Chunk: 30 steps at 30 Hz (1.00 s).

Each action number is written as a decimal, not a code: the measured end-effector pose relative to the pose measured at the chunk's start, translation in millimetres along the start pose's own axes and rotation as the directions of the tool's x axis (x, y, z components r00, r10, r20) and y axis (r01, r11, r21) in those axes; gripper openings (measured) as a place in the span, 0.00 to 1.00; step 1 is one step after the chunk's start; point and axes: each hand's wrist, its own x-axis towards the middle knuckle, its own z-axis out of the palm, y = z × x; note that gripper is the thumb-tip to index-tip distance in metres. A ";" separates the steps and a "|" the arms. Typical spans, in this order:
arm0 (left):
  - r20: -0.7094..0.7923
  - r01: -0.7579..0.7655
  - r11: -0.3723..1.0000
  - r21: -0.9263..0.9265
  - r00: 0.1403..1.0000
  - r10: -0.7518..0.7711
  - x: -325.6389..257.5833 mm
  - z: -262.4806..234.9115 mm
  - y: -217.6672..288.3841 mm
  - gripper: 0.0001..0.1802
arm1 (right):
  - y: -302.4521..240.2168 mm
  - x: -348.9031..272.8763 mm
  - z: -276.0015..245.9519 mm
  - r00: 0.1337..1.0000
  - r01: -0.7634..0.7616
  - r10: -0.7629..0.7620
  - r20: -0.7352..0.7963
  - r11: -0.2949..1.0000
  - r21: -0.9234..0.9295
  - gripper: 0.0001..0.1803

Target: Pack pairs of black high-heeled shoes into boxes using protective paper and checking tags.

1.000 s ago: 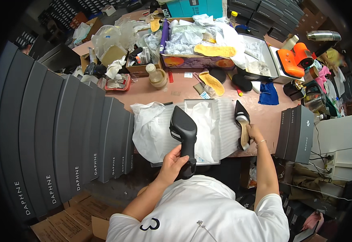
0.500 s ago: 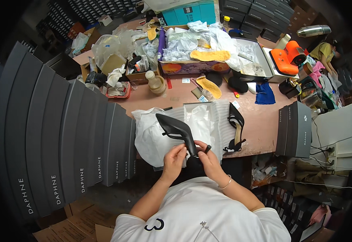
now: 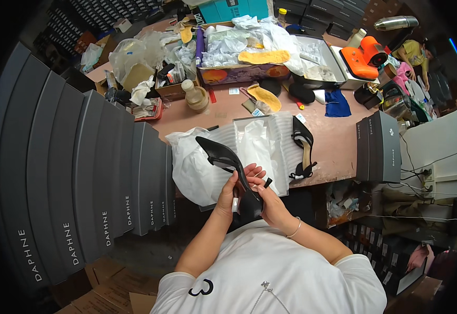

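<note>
A black pointed heeled shoe (image 3: 220, 153) is tilted in front of my body, its toe pointing up and to the left. My left hand (image 3: 227, 200) is closed around its middle, with fingertips showing beyond the shoe's far side. At the back end, my right hand (image 3: 274, 208) grips the shoe near its heel and strap. Its lower end is partly hidden by my hands. The matching black shoe (image 3: 303, 137) lies on its side on the table, right of an open grey shoebox (image 3: 279, 152). White tissue paper (image 3: 257, 144) fills that box, and more crumpled wrapping paper (image 3: 189, 157) spreads left of it.
Tall stacks of grey shoeboxes (image 3: 89, 172) rise along the left. More shoeboxes (image 3: 379, 146) stand at the table's right edge. Behind are a glue bottle (image 3: 196, 97), a paper-filled carton (image 3: 220, 76), a yellow insole (image 3: 264, 98), a blue cloth (image 3: 338, 103) and an orange device (image 3: 362, 57).
My left hand has moved from beside the shoe to wrap around its middle. The shoe has turned slightly, and the whole view has shifted a little.
</note>
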 end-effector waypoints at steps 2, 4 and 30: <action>-0.130 -0.045 0.992 -0.118 0.991 0.030 1.2 5.8 -3.5 0.28 | -9.4 0.4 -11.4 0.996 -0.094 0.093 -0.014 0.988 -0.121 0.21; -0.363 -0.147 0.984 -0.100 0.926 0.102 -1.4 15.8 2.5 0.16 | -28.1 -6.0 -32.9 0.975 -0.220 0.204 -0.084 0.905 -0.363 0.22; 0.262 -0.162 -0.612 0.774 0.962 0.077 144.0 133.2 124.7 0.16 | -103.4 -23.2 -155.7 0.971 0.230 -0.222 0.086 0.969 -0.087 0.54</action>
